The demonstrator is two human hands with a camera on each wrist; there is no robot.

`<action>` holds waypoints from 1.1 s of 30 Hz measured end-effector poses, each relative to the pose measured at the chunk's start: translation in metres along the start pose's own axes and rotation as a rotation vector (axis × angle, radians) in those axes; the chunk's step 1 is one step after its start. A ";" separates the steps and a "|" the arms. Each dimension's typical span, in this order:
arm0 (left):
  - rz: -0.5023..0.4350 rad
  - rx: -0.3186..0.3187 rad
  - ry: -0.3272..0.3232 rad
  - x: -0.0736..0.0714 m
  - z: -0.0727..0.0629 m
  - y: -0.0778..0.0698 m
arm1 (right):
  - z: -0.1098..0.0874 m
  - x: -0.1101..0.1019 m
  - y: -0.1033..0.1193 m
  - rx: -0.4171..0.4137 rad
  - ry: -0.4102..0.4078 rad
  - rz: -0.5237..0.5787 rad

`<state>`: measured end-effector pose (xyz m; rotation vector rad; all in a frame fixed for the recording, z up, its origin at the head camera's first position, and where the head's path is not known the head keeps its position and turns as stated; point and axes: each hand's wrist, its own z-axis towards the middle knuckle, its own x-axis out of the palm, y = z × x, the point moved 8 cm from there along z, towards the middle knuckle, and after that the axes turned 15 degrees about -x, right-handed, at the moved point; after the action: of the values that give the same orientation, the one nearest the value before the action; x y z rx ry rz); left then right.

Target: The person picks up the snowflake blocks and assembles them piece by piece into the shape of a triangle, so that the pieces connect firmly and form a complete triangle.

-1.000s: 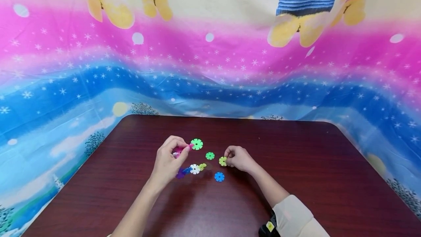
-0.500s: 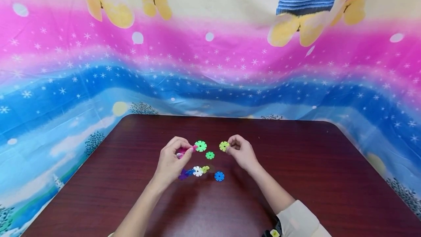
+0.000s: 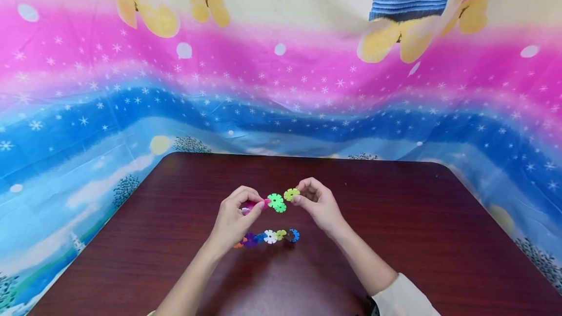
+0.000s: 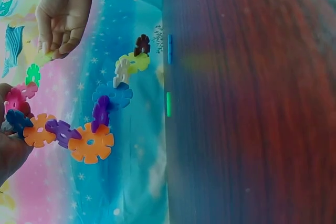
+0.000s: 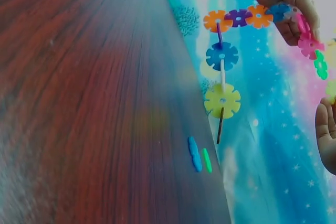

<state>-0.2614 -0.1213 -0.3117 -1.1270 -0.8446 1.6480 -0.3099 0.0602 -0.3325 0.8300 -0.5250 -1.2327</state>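
Note:
My left hand (image 3: 234,213) pinches a pink notched snowflake disc (image 5: 310,45) in a chain of interlocked discs. One end of the chain is a green disc (image 3: 275,201), just beyond my left fingertips. The rest hangs below in orange, purple, blue, white (image 3: 270,236) and yellow, down to a dark brown disc (image 4: 142,45). Opposite, my right hand (image 3: 320,206) pinches a loose yellow disc (image 3: 291,194) by its edge. That yellow disc is close to the green end disc, with a small gap between them in the head view.
On the dark red-brown table (image 3: 395,238) lie a loose blue disc (image 5: 195,154) and a loose green disc (image 5: 207,160), under the raised chain. A printed cloth (image 3: 281,87) hangs behind the table's far edge.
My right hand has lifted the yellow disc off the table and brought it left towards the green end disc. My left hand has shifted right with the chain, now over the blue disc.

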 end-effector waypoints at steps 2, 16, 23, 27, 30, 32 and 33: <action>-0.002 -0.001 0.004 0.000 -0.001 -0.001 | 0.000 0.002 0.001 0.001 0.007 0.002; -0.025 -0.046 0.028 0.000 -0.002 0.002 | -0.002 0.007 0.000 0.021 0.006 0.105; -0.038 -0.068 0.030 0.000 -0.002 0.002 | -0.004 0.012 -0.003 0.023 -0.005 0.208; -0.056 -0.050 0.021 0.000 -0.003 0.001 | -0.004 0.014 -0.003 0.021 -0.003 0.215; -0.072 -0.007 0.008 -0.001 -0.003 -0.001 | -0.003 0.015 -0.002 0.014 -0.013 0.216; -0.083 0.020 0.001 -0.001 -0.004 -0.003 | -0.003 0.015 -0.002 0.007 -0.021 0.219; -0.086 0.021 -0.001 -0.001 -0.004 -0.003 | -0.002 0.015 -0.001 0.004 -0.022 0.223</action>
<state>-0.2568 -0.1213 -0.3096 -1.0613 -0.8621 1.5835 -0.3048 0.0460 -0.3363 0.7406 -0.6207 -1.0367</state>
